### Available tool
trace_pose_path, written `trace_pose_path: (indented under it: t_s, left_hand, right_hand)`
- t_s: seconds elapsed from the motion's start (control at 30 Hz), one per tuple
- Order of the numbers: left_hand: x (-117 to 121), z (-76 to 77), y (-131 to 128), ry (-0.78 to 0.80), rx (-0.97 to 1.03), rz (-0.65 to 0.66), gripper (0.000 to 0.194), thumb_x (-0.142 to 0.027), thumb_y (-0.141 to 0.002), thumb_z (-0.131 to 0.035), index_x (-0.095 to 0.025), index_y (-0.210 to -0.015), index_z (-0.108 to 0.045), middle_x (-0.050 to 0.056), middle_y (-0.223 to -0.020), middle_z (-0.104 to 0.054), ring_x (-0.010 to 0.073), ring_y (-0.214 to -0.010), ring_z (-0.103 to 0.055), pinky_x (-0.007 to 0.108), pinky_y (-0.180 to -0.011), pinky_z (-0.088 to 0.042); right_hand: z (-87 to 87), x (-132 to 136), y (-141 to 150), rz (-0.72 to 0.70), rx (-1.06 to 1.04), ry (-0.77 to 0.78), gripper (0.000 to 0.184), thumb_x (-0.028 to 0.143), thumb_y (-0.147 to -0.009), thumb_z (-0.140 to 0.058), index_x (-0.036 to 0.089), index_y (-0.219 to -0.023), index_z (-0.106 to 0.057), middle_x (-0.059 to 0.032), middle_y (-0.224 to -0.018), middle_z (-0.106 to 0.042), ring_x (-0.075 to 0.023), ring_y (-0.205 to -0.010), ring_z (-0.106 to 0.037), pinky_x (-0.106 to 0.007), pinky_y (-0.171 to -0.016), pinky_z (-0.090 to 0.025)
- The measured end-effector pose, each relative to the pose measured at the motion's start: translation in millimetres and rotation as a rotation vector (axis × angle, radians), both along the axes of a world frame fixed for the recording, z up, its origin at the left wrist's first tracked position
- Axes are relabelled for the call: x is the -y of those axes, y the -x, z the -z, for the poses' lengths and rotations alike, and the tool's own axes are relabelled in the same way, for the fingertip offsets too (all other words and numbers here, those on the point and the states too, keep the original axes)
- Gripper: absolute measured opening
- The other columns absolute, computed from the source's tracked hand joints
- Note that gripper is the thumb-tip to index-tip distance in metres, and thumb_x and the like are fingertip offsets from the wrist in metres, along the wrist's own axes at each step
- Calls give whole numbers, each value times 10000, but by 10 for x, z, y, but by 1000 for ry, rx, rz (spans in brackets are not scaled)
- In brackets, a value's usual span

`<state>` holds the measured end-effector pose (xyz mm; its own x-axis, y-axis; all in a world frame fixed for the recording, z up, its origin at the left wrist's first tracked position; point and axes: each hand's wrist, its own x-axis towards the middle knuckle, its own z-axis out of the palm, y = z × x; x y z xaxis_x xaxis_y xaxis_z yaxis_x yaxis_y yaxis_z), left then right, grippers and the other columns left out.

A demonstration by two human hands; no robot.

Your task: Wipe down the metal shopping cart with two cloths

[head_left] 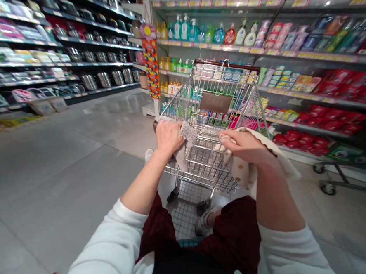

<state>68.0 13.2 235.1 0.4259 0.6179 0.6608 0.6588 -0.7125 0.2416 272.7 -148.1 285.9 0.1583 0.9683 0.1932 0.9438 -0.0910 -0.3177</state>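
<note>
A wire shopping cart (214,110) stands in front of me in a supermarket aisle. My left hand (168,137) is closed on the left end of the cart's handle, with a dotted cloth (187,133) bunched under its fingers. My right hand (247,146) is closed on a cream, polka-dot cloth (244,172) at the right end of the handle; the cloth drapes down over my wrist. The handle bar itself is hidden by hands and cloth. The cart's basket looks empty.
Shelves of bottled cleaners and red packages (338,86) line the right side. Shelves of metal pots (105,79) run along the far left. A low trolley frame on wheels (328,186) sits at the right. Grey tiled floor (64,169) stretches to the left.
</note>
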Motion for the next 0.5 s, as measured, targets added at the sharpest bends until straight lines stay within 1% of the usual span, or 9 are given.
trace_pose_path:
  t_s: [0.07,0.1,0.17,0.2,0.27,0.33,0.37,0.43,0.5]
  left_hand:
    - [24,-9,6,-11,-47,-26,394,-407,-998,-480,-184,-747,-686,119,-781,-696,294,-851,-643,439,-894,-455]
    - [27,-7,12,-22,-64,-34,390,-405,-1002,-476,-189,-760,-692,123,-807,-719,292,-858,-646,434,-882,-448]
    - [10,15,24,-48,-75,-50,360,-398,-1000,-477,-201,-790,-691,125,-859,-750,298,-891,-656,438,-879,-437]
    - [-8,36,28,-60,-67,-58,333,-387,-990,-483,-204,-797,-683,126,-874,-756,305,-907,-660,443,-883,-434]
    - [-56,89,34,-87,-36,-68,279,-347,-965,-487,-208,-792,-656,127,-877,-754,311,-920,-662,450,-891,-435]
    - [-105,139,42,-127,-7,-75,244,-306,-941,-479,-214,-769,-626,121,-848,-740,307,-899,-656,450,-887,-438]
    - [-123,158,47,-149,4,-75,236,-300,-934,-479,-218,-758,-613,116,-830,-731,304,-883,-651,450,-882,-438]
    - [-140,175,58,-177,21,-65,238,-316,-937,-484,-223,-752,-601,105,-810,-717,301,-871,-644,449,-879,-434]
    - [-129,165,62,-169,21,-46,273,-354,-960,-482,-225,-749,-595,98,-801,-708,298,-866,-639,447,-876,-425]
  right_hand:
    - [61,-131,260,98,-13,27,412,424,-1006,-418,250,-1183,-746,-94,-1066,-790,-275,-970,-711,-387,-871,-542]
    - [96,-218,409,118,-40,30,421,385,-1023,-394,228,-1213,-736,-106,-1055,-783,-270,-967,-710,-385,-878,-545]
    - [162,-411,710,122,-139,-13,452,294,-1019,-397,187,-1362,-671,-130,-1156,-768,-275,-1044,-706,-405,-955,-548]
    - [186,-505,847,83,-207,-54,514,257,-1018,-384,182,-1485,-582,-132,-1267,-742,-266,-1117,-697,-412,-1021,-537]
    - [212,-655,1064,-76,-318,-144,623,224,-1018,-369,166,-1637,-389,-125,-1491,-632,-237,-1291,-637,-395,-1140,-489]
    - [213,-725,1189,-175,-367,-206,679,224,-1021,-359,159,-1691,-266,-114,-1588,-550,-221,-1382,-583,-381,-1199,-447]
    - [208,-727,1216,-188,-367,-210,688,238,-1027,-358,163,-1700,-241,-114,-1585,-552,-228,-1386,-582,-391,-1206,-443]
    - [195,-672,1211,-169,-335,-149,693,280,-1038,-376,192,-1710,-230,-126,-1512,-615,-264,-1332,-624,-443,-1184,-462]
    - [185,-569,1142,-129,-285,-39,704,312,-1039,-420,240,-1714,-232,-133,-1421,-673,-302,-1247,-672,-500,-1129,-495]
